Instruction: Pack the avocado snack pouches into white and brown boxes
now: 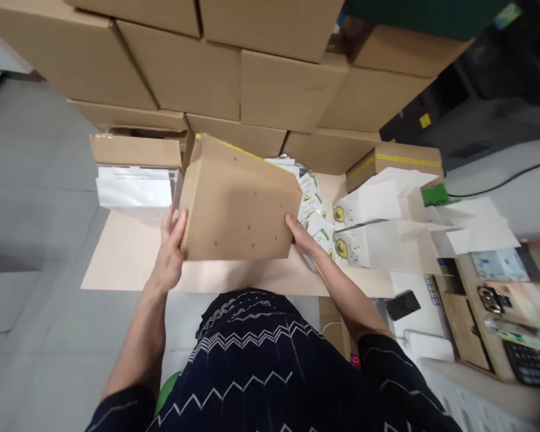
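Left hand (pixel 170 255), gripping the near left corner of a brown cardboard box (pixel 247 210), fingers and thumb along its side; right hand (pixel 300 235), closed on the right edge of the same box, thumb on the upper face and the other fingers mostly hidden; the box, tilted, in front of the person's dark zigzag-patterned garment (pixel 252 342), its upper face marked with small dark spots, a yellow strip (pixel 247 155) along its far edge; beneath it, a pale tabletop (pixel 121 258), though from here one cannot tell whether the two touch.

Just right of the box, printed packets (pixel 312 204), partly covered by the right hand and forearm; farther right, two white boxes (pixel 380 243) with raised flaps and avocado pictures, side by side; beyond them, a yellow-taped carton (pixel 400 157) and a green object (pixel 435 194). To the left, an open brown carton (pixel 137 150) behind white flaps or sheets (pixel 135 187); across the far side, stacked cartons (pixel 184 72); at near right, off the tabletop, a black phone-like object (pixel 402 305), a wooden drawer unit (pixel 465 330) and a dark calculator (pixel 531 360).
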A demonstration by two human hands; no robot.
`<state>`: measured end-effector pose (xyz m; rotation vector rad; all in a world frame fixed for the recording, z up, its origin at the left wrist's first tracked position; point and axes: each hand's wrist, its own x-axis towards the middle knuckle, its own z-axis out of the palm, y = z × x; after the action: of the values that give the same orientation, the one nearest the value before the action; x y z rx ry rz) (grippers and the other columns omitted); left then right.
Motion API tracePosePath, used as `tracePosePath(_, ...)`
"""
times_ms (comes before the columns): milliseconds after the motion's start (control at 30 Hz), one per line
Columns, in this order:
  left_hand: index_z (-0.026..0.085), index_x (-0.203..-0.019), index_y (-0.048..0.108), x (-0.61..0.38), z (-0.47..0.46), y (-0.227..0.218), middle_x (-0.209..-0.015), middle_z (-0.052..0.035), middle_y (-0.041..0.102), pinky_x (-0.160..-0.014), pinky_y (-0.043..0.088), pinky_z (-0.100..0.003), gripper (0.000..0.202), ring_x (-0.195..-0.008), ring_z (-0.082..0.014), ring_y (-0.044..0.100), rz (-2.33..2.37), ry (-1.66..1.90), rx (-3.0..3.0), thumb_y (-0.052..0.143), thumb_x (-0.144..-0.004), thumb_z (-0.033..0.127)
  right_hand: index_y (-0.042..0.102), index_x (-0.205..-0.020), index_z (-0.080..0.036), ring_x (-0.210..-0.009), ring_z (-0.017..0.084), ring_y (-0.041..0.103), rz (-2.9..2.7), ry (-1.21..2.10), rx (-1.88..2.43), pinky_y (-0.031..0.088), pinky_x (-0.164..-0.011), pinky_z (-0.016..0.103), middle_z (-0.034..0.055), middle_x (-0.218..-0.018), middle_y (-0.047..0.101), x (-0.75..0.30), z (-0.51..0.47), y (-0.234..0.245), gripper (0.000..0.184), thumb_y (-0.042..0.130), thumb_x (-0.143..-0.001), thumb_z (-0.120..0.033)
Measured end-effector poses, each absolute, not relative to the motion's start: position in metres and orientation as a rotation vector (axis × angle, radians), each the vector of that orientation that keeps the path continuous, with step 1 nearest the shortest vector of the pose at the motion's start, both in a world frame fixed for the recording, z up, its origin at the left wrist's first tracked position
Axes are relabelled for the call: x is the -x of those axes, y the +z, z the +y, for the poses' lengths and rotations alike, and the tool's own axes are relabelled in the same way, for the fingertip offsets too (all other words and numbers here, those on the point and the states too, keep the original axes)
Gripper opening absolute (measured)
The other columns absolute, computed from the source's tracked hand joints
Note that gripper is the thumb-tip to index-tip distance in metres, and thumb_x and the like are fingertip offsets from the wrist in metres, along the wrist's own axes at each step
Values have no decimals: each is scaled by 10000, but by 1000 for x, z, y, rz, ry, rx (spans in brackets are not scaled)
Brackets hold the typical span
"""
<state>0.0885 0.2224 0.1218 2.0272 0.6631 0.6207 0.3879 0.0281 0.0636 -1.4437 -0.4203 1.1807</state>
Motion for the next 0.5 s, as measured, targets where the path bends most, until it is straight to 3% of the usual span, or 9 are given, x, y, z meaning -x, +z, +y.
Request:
tracePosePath(100, 298, -1585, 211, -168, 251, 170, -1655, -28, 250, -1266, 133, -500, 785, -1531, -261, 208, 522, 547, -2166, 116, -943, 740, 600, -1259, -275, -1115, 245, 668, -144, 1268, 1309, 546, -966, 461, 69, -1129, 736, -406, 37, 61, 607, 451, -891, -734)
tracePosePath(167, 207, -1554, 306, -221, 257, 203, -1612, -83, 344, -1243, 155, -534, 771, -1504, -287, 272, 515, 516, -2330, 149, -979, 697, 625, -1176, -249, -1013, 236, 697, -29, 1327, 1223, 577, -888, 445, 69, -1013, 754, -410, 46, 56, 586, 396, -917, -723)
tracePosePath(267, 122, -1478, 420, -289, 248, 244, -1500, -118, 466, -1124, 75, -740, 776, -1461, -424, 282, 529, 438, -2511, 236, -982, 689, 639, -1052, -212, -887, 210, 705, 31, 1355, 1116, 594, -782, 385, 64, -903, 748, -410, 52, 48, 587, 334, -943, -701)
tracePosePath(367, 97, -1407, 491, -334, 228, 273, -1420, -72, 493, -981, -63, -809, 794, -1438, -503, 176, 536, 384, -2614, 196, -959, 683, 637, -968, -215, -841, 195, 694, -7, 1299, 1063, 588, -706, 330, 58, -882, 737, -406, 52, 43, 584, 325, -932, -708)
tracePosePath(433, 93, -1393, 502, -352, 213, 287, -1376, -41, 516, -980, -109, -771, 806, -1453, -485, 129, 547, 405, -2692, 154, -950, 669, 638, -941, -230, -845, 192, 686, -22, 1246, 1029, 583, -692, 311, 48, -880, 734, -403, 51, 45, 544, 353, -923, -694)
tracePosePath(500, 176, -1379, 534, -362, 199, 300, -1343, 13, 553, -1043, -118, -715, 745, -1488, -429, 129, 537, 501, -2757, 171, -952, 668, 639, -933, -239, -846, 194, 678, 24, 1214, 977, 582, -706, 310, 39, -856, 732, -398, 51, 52, 472, 381, -932, -635)
